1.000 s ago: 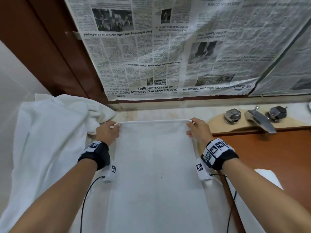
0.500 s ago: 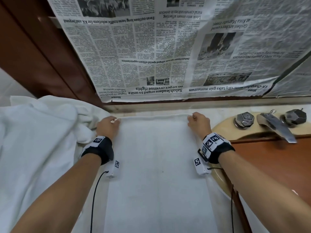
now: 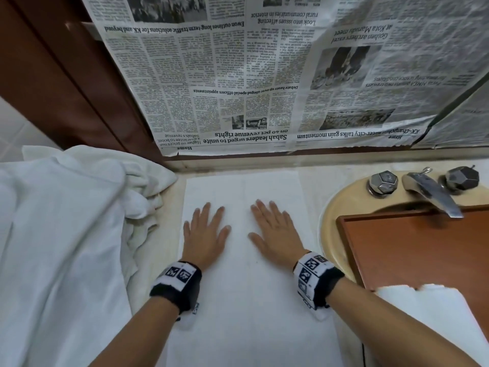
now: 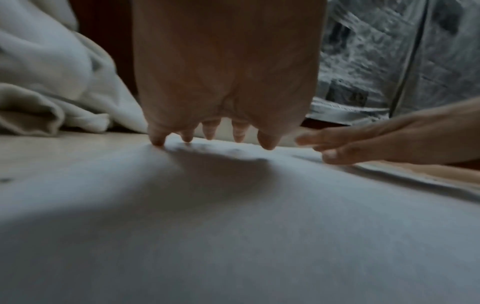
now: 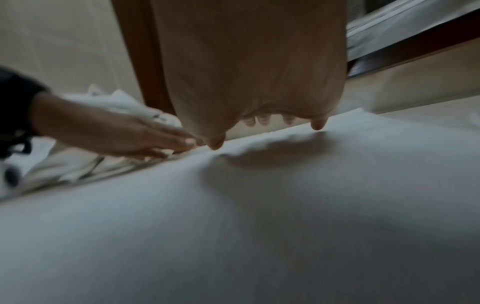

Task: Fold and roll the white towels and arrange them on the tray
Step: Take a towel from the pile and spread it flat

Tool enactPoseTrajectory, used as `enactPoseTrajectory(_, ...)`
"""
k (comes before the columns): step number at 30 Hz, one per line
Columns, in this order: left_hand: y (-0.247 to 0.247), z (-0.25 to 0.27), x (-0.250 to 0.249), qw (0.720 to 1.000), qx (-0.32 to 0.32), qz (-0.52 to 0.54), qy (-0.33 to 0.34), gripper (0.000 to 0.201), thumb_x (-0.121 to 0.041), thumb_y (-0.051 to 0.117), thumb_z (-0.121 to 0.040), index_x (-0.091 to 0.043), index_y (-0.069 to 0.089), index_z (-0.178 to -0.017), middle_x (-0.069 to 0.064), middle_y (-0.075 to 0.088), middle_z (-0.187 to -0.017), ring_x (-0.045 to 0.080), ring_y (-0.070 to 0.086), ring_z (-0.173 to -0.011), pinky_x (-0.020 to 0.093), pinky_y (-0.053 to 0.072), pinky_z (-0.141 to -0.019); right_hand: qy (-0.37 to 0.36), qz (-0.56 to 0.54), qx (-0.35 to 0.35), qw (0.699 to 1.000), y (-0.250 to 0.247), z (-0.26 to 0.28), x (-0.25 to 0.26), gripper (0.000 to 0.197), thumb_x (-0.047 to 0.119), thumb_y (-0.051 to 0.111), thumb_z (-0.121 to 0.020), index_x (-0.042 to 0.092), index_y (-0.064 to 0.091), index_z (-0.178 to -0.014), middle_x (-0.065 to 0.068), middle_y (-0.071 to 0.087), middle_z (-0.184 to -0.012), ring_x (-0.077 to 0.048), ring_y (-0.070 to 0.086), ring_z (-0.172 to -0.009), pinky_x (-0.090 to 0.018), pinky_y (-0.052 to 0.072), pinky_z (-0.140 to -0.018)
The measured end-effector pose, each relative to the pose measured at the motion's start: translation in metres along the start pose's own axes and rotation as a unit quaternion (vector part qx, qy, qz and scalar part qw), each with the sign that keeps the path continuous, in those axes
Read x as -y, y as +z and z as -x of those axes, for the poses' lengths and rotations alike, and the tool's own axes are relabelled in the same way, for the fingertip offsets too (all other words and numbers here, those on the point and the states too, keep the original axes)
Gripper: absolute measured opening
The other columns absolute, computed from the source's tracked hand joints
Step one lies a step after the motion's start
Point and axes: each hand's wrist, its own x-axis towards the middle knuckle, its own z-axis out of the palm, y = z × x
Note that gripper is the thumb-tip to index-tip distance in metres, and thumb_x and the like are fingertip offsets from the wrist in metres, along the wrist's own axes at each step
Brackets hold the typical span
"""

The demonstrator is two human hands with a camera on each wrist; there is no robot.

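A white towel [image 3: 246, 300] lies spread flat along the counter in front of me, its far edge near the wall. My left hand [image 3: 205, 231] rests flat on it with fingers spread, and my right hand [image 3: 275, 231] lies flat beside it, a little to the right. Both palms press the cloth; nothing is gripped. The left wrist view shows my left hand [image 4: 215, 135] with fingertips down on the towel [image 4: 233, 226]. The right wrist view shows my right hand [image 5: 259, 127] the same way on the towel [image 5: 259, 226]. A brown wooden tray [image 3: 423, 250] sits over the sink at right.
A heap of crumpled white towels [image 3: 66, 234] fills the left side of the counter. A beige sink [image 3: 333, 215] with a metal tap [image 3: 434, 192] and two faceted knobs is at right. Newspaper [image 3: 264, 75] covers the wall behind. Another white cloth [image 3: 428, 308] lies at the tray's near edge.
Both hands have let go of the towel's far edge, drawn back toward me and now lie flat with fingers spread on the towel's middle. The far edge lies flat on the counter.
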Motion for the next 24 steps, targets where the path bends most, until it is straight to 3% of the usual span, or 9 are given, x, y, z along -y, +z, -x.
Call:
enactPoseTrajectory(2,0.006,0.000,-0.008,0.999,0.023,-0.040,-0.015,0.072,-0.070,0.002,-0.087,-0.046,0.003,-0.156,-0.006,-0.010,-0.166,0.025,-0.010,-0.152,0.054,-0.002,-0.120,0.004,0.033,0.014,0.999,0.006,-0.005,0.003,0.067,0.057,0.015,-0.101,0.030,-0.008,-0.157,0.017,-0.025,-0.157,-0.018,-0.019,-0.151,-0.048,-0.008,-0.122)
enactPoseTrajectory(4,0.008,0.000,-0.007,0.998,0.024,-0.057,-0.019,0.072,-0.071,-0.004,-0.085,-0.050,-0.004,-0.154,-0.009,-0.015,-0.165,0.023,-0.014,-0.152,0.053,-0.005,-0.120,0.024,0.048,0.023,0.998,0.007,-0.009,-0.001,0.067,0.059,0.009,-0.100,0.030,-0.011,-0.157,0.016,-0.026,-0.157,-0.017,-0.020,-0.150,-0.046,-0.012,-0.121)
enactPoseTrajectory(7,0.002,-0.005,0.010,0.997,0.034,-0.064,-0.033,0.062,-0.066,0.008,-0.098,-0.048,-0.007,-0.154,-0.009,-0.018,-0.165,0.019,-0.015,-0.152,0.050,-0.006,-0.121,0.069,0.056,0.018,0.996,0.001,-0.006,-0.023,0.066,0.059,0.006,-0.101,0.028,-0.015,-0.156,0.011,-0.026,-0.160,-0.015,-0.023,-0.149,-0.044,-0.012,-0.121)
enactPoseTrajectory(12,-0.011,-0.002,0.035,0.992,0.029,-0.041,-0.118,0.064,-0.059,0.015,-0.101,-0.037,-0.005,-0.158,-0.004,-0.014,-0.166,0.023,-0.011,-0.153,0.055,-0.003,-0.121,0.173,0.040,0.009,0.984,-0.014,0.009,-0.040,0.065,0.049,0.006,-0.104,0.015,-0.011,-0.157,0.000,-0.020,-0.164,-0.017,-0.015,-0.151,-0.045,-0.005,-0.123)
enactPoseTrajectory(16,0.002,0.053,0.010,0.997,0.003,-0.027,-0.069,0.076,-0.065,0.001,-0.091,-0.031,0.005,-0.159,-0.003,-0.006,-0.167,0.025,-0.004,-0.154,0.056,-0.001,-0.120,0.077,0.003,0.001,0.997,0.005,0.052,-0.001,0.071,0.055,-0.006,-0.096,0.018,-0.013,-0.156,0.004,-0.023,-0.161,-0.014,-0.023,-0.148,-0.039,-0.016,-0.120)
enactPoseTrajectory(19,0.023,0.094,-0.014,0.999,0.038,-0.029,-0.012,0.080,-0.067,-0.009,-0.084,-0.035,-0.004,-0.157,-0.008,-0.018,-0.164,0.021,-0.013,-0.153,0.051,-0.007,-0.120,0.015,0.004,0.008,1.000,0.035,0.076,0.033,0.066,0.056,0.005,-0.100,0.024,-0.009,-0.157,0.011,-0.020,-0.161,-0.013,-0.023,-0.148,-0.040,-0.017,-0.118)
enactPoseTrajectory(21,0.031,0.104,-0.018,0.999,0.034,-0.040,-0.002,0.075,-0.065,-0.008,-0.087,-0.037,-0.004,-0.157,-0.008,-0.018,-0.164,0.020,-0.015,-0.152,0.050,-0.008,-0.120,0.015,0.021,0.009,1.000,0.046,0.080,0.038,0.063,0.053,0.012,-0.103,0.026,-0.007,-0.157,0.013,-0.019,-0.161,-0.014,-0.019,-0.150,-0.041,-0.015,-0.118)
enactPoseTrajectory(24,0.032,0.105,0.000,0.998,0.018,-0.055,-0.029,0.071,-0.062,-0.007,-0.091,-0.038,-0.005,-0.157,-0.009,-0.017,-0.164,0.019,-0.013,-0.153,0.051,-0.004,-0.121,0.059,0.035,0.003,0.998,0.040,0.085,0.023,0.063,0.054,0.008,-0.103,0.028,-0.012,-0.157,0.015,-0.024,-0.160,-0.013,-0.022,-0.149,-0.042,-0.015,-0.120)
